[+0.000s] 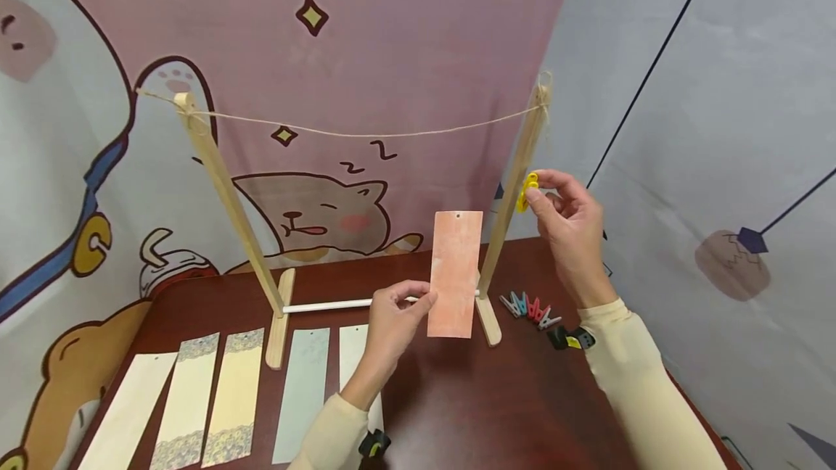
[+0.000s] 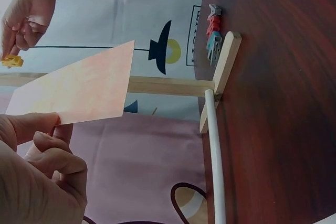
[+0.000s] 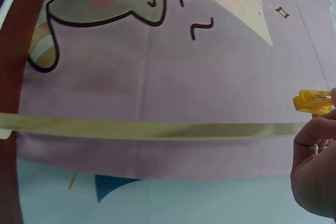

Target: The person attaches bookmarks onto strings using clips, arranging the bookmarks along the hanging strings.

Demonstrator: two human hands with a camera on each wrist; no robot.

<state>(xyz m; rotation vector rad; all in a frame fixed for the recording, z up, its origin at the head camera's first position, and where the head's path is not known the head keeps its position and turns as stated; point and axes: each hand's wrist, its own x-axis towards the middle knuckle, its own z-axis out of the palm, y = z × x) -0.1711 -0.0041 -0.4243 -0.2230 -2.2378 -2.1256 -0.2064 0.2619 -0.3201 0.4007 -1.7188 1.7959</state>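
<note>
Upright in the head view, an orange-pink paper bookmark (image 1: 455, 274) with a small hole near its top is pinched at its left edge by my left hand (image 1: 395, 318). The left wrist view shows the bookmark (image 2: 84, 90) between thumb and fingers. My right hand (image 1: 575, 227) pinches a yellow clothespin (image 1: 527, 192) beside the right wooden post (image 1: 516, 187). The clothespin (image 3: 313, 101) also appears at the right of the right wrist view. Above the bookmark, a sagging string (image 1: 366, 135) runs between the posts, apart from both hands.
Several paper strips (image 1: 303, 390) lie on the dark red table (image 1: 509, 405) at the left, some with lace-like ends. Grey, blue and red clothespins (image 1: 530, 310) lie right of the stand. A white rod (image 1: 326, 306) joins the stand's wooden feet. Cartoon-printed cloth (image 1: 418, 42) hangs behind.
</note>
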